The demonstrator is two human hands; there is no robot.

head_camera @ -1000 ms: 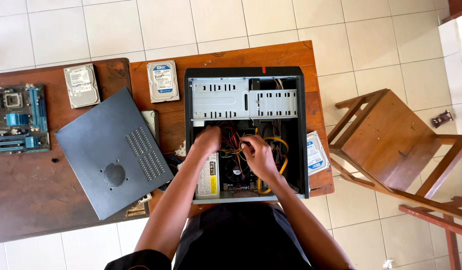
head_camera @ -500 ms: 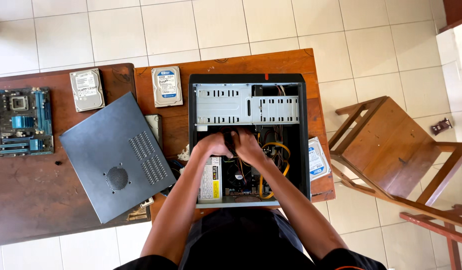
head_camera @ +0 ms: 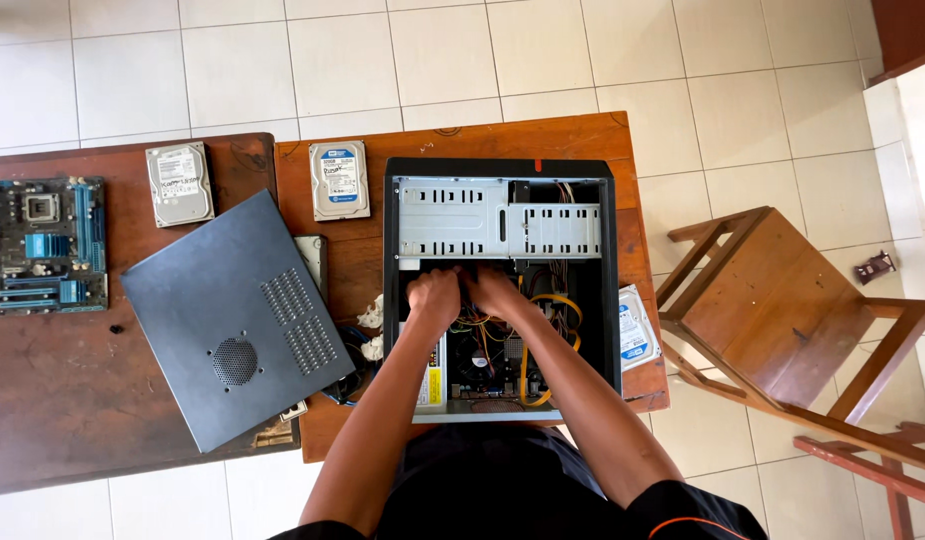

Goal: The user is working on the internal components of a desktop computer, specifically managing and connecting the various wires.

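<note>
White floor tiles surround two wooden tables point(head_camera: 72, 400) pushed together, seen from directly above. The landmark is the open computer case point(head_camera: 502, 290), laid on its side on the right-hand table with its open face upward, so its interior can be reached from above. At the case's near edge, the person's forearms enter; both hands meet just below the grey drive cage point(head_camera: 497, 217). The left hand point(head_camera: 434, 297) and the right hand point(head_camera: 494, 291) are curled into closed fists side by side, touching (what they clasp is hidden under the knuckles, and cannot be told). Beneath and right of the hands, a tangle of yellow and coloured cables point(head_camera: 537, 345) crowds the case's floor and lies in the way of anything deeper. Left of the case rests its removed grey side panel point(head_camera: 232, 320), tilted, partly covering small parts. Right of the case, a hard drive point(head_camera: 634, 328) overhangs the table edge; beyond it stands a wooden chair point(head_camera: 782, 310). Farther left lie a second drive point(head_camera: 339, 180), a third point(head_camera: 179, 183), and a blue motherboard point(head_camera: 44, 245).
</note>
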